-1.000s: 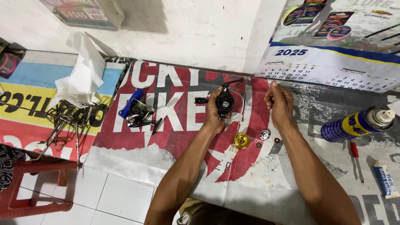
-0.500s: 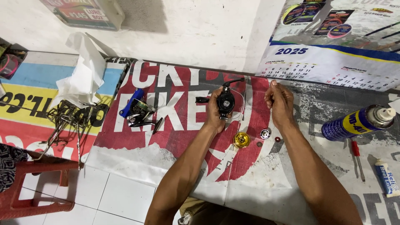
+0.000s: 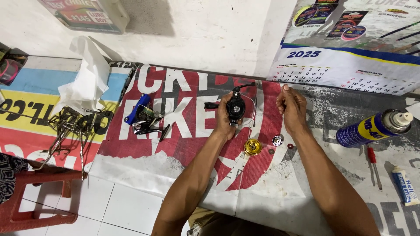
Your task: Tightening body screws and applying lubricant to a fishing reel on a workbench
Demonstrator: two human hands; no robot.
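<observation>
My left hand [image 3: 224, 117] grips a black fishing reel body [image 3: 236, 107] held up over the printed mat, its handle knob sticking out to the left. Apart from it to the right, my right hand [image 3: 292, 109] has its fingers pinched together near the top; what they pinch is too small to see. Below and between the hands, a gold spool [image 3: 253, 147], a small silver round part [image 3: 277, 140] and a tiny red washer [image 3: 290, 146] lie on the mat.
A blue and black reel [image 3: 143, 118] lies left of centre. Metal tools [image 3: 65, 129] and white tissue [image 3: 85, 81] sit far left by a red stool [image 3: 41, 199]. A blue spray can [image 3: 372, 127], red screwdriver [image 3: 373, 161] and white tube [image 3: 404, 185] lie right. A calendar [image 3: 350, 70] hangs behind.
</observation>
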